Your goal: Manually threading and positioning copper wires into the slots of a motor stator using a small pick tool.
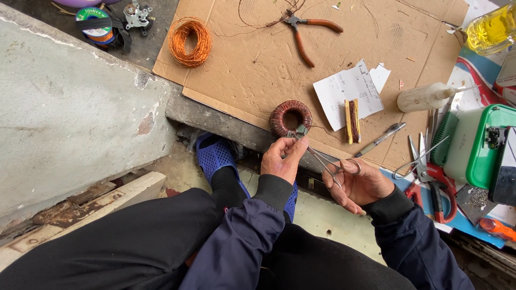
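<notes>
Two hands at work: both meet just below the front edge of the cardboard sheet (322, 48), over the person's knees.
Head view, left hand: the left hand (284, 158) is pinched closed around the lower rim of the wound ring coil (290, 117), steadying it at the cardboard's edge.
Head view, right hand: the right hand (361, 185) grips the ring handles of thin metal forceps (321, 159), fingers curled through them; the tips reach up to the coil beside the left thumb.
Forceps tips: they seem to close on something thin at the coil, too small to tell for sure.
Coil: reddish-brown winding, lying flat, half over the edge, touching the left fingers.
Doing it well, as I judge: keep the coil pinned firmly, pull in line with the winding, and avoid scraping neighbouring turns with the tips.
Nearby: copper wire hank (190, 42) far up left, red-handled pliers (306, 33) above, a paper note (349, 88) and pen (379, 139) to the right, scissors (430, 182) beyond the right wrist.
</notes>
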